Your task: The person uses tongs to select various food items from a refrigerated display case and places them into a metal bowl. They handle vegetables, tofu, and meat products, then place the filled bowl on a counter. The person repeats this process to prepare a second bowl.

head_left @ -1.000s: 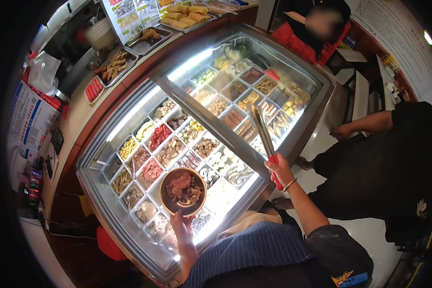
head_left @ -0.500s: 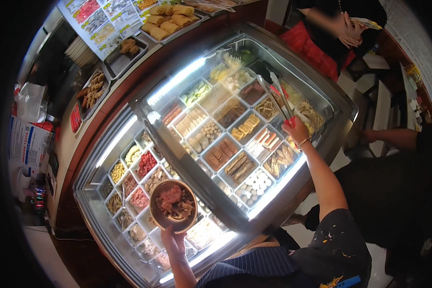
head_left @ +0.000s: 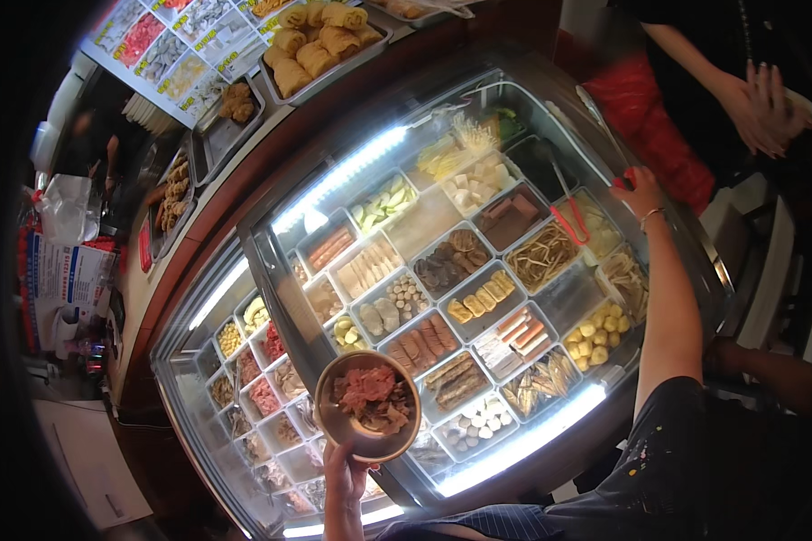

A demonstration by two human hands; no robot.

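Brown round bowl (head_left: 336,431) w/ pinkish-red meat (head_left: 367,388) & darker brown pieces is resting in your L hand (head_left: 344,469), fingers closing on its near edge, over the lit, dark-framed display case (head_left: 284,313). Your R hand (head_left: 641,194) is gripping red-handled silver metal tongs (head_left: 602,122), which are pointing away nr the case's far R rim; can't tell if the tips are spread or pressed together. Second red-handled pair (head_left: 582,223) is lying inside, by a tray of thin brown strips (head_left: 541,261). Round yellow balls (head_left: 595,338) are sitting nr your R forearm.
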